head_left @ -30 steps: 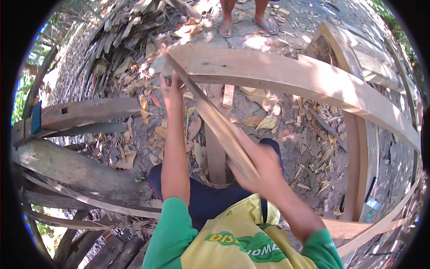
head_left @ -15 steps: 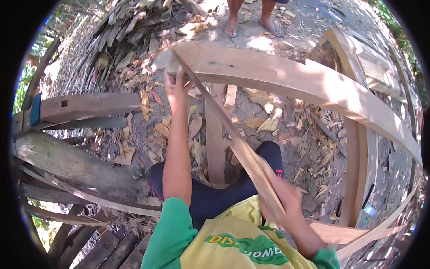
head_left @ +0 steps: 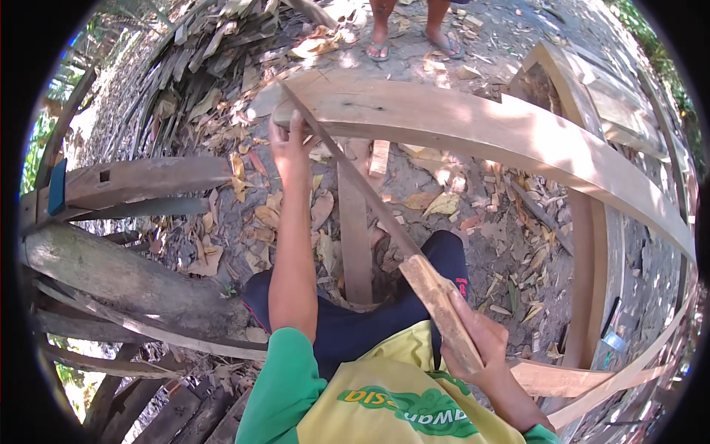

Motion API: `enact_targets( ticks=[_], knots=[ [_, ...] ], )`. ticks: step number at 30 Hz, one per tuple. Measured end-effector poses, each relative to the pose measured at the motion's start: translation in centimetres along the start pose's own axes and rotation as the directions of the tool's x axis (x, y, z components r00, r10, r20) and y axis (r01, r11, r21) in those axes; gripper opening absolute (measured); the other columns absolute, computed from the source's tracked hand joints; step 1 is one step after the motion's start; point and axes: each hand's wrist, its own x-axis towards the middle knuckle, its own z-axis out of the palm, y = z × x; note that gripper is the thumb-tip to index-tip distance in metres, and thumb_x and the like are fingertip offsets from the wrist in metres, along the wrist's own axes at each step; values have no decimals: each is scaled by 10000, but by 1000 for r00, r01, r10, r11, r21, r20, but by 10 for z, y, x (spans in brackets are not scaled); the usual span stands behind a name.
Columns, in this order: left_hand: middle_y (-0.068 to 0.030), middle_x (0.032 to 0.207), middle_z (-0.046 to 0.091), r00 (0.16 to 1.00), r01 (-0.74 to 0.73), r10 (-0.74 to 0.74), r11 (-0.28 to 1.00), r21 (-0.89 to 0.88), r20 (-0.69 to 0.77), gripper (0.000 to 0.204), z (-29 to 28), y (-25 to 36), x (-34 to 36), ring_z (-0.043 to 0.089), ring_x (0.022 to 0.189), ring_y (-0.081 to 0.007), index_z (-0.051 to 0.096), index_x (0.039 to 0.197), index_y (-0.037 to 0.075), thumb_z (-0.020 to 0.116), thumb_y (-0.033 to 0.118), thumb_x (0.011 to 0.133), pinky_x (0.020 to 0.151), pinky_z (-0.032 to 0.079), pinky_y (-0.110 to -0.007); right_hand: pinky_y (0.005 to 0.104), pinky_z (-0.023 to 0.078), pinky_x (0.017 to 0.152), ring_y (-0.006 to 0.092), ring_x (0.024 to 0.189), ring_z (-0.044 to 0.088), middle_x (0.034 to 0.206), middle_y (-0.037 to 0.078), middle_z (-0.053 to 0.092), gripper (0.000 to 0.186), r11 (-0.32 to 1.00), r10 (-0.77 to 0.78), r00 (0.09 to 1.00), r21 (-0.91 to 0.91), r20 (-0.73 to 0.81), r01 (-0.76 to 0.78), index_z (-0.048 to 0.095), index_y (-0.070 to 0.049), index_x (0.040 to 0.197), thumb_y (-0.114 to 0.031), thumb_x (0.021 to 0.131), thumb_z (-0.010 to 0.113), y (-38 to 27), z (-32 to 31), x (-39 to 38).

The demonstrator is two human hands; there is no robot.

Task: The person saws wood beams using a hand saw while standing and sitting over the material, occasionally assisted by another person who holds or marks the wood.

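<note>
My right hand (head_left: 479, 334) is wrapped round the wooden handle (head_left: 441, 311) of a handsaw, low and right of centre. The saw's long, narrow dark blade (head_left: 353, 172) runs up and left. Its far end lies across the left end of a thick pale wooden beam (head_left: 458, 127). My left hand (head_left: 291, 142) grips that beam end right beside the blade, thumb up against the near side and fingers partly hidden by the wood. Whether the teeth sit inside a cut is too small to tell.
A short upright wooden post (head_left: 355, 229) stands below the beam, with a small wood block (head_left: 379, 157) near it. A log (head_left: 126, 274) and old timbers lie left. A wooden frame (head_left: 588, 274) stands right. Someone's sandalled feet (head_left: 379, 50) are beyond the beam.
The saw has slid back toward me, down and right, with my right hand. My left hand stays on the beam end.
</note>
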Motion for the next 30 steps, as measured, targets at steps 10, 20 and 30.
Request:
enact_targets(
  ticks=[10, 20, 30],
  knots=[
    [-102, 1285, 619, 999, -8, 9, 999, 44, -30, 575, -17, -6, 4, 646, 1092, -184, 384, 1493, 57, 647, 223, 1009, 832, 595, -355, 403, 578, 750, 392, 846, 730, 994, 224, 727, 725, 999, -33, 999, 29, 1, 33, 551, -73, 1454, -15, 748, 702, 19, 51, 55],
    [-96, 1294, 599, 999, 47, -49, 991, -128, -13, 601, -46, -34, 30, 642, 1095, -204, 361, 1508, 67, 656, 236, 1013, 834, 605, -357, 409, 577, 826, 422, 999, 691, 1230, 223, 687, 767, 990, -136, 989, -36, 48, 138, 488, -46, 1488, -32, 759, 725, 35, 91, 129],
    [-118, 1319, 586, 998, 13, -11, 999, 52, -57, 610, 1, 3, 0, 627, 1142, -222, 348, 1537, 81, 636, 207, 1015, 864, 597, -369, 404, 578, 804, 389, 920, 725, 1159, 246, 705, 701, 958, -224, 975, -182, 2, 220, 545, -4, 1440, -8, 760, 718, 26, 29, 25]
  ],
)
